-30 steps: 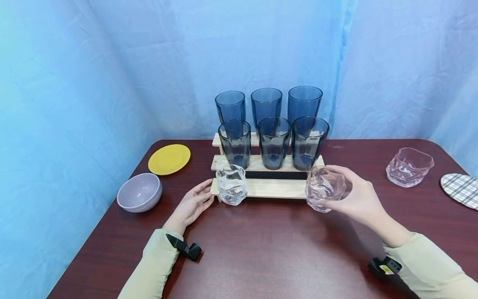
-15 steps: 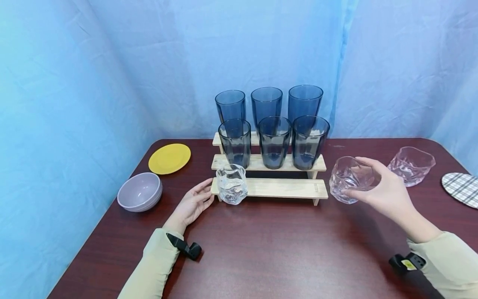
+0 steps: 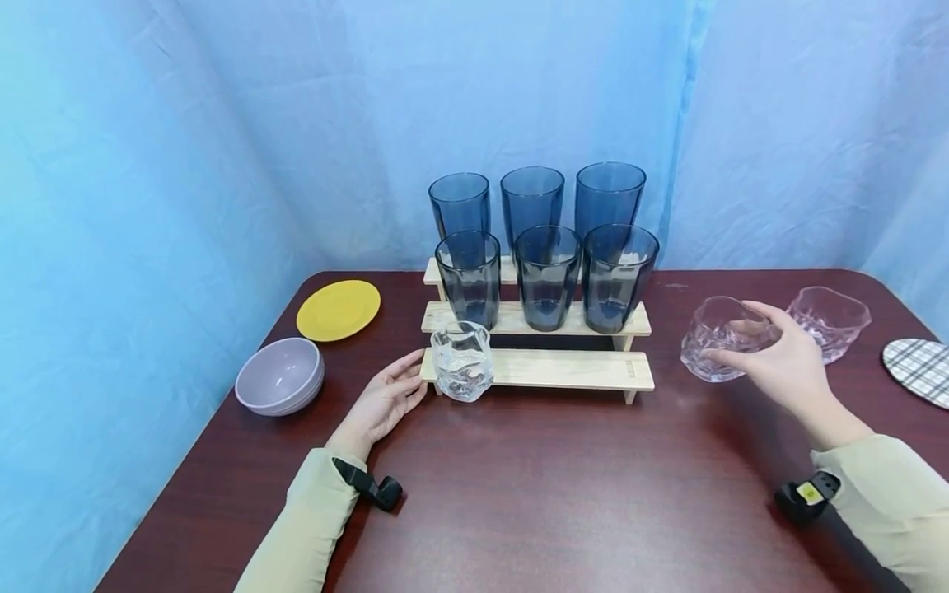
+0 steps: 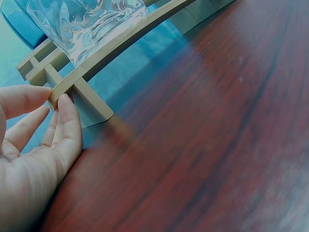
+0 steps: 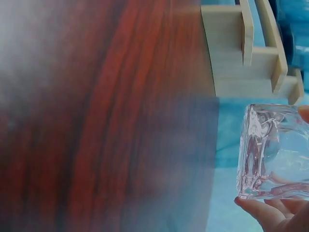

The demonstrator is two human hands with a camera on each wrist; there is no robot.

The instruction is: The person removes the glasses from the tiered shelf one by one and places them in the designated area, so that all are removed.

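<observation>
Blue drape (image 3: pixel 356 123) behind dark-red tabletop (image 3: pixel 519 478); right grip (image 3: pixel 795 366) pinches a pinkish tumbler (image 3: pixel 706 342), right of frame, best held level and clear of the second tumbler (image 3: pixel 839 325) near it, while left grip (image 3: pixel 381 405), left of centre, pinches the wooden rack (image 3: pixel 563 369).

Pale green sleeves (image 3: pixel 302 520), creased. Small black device (image 3: pixel 388 494) on each wrist. Yellow label (image 3: pixel 810 493) on right one

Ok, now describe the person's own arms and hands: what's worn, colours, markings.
The left hand and right hand are ungloved. Long, pale green-beige fabric sleeves reach the wrists. Small black wrist cameras sit at both cuffs, with a thin black strap showing on the left. The right camera carries a bright yellow patch.
</observation>
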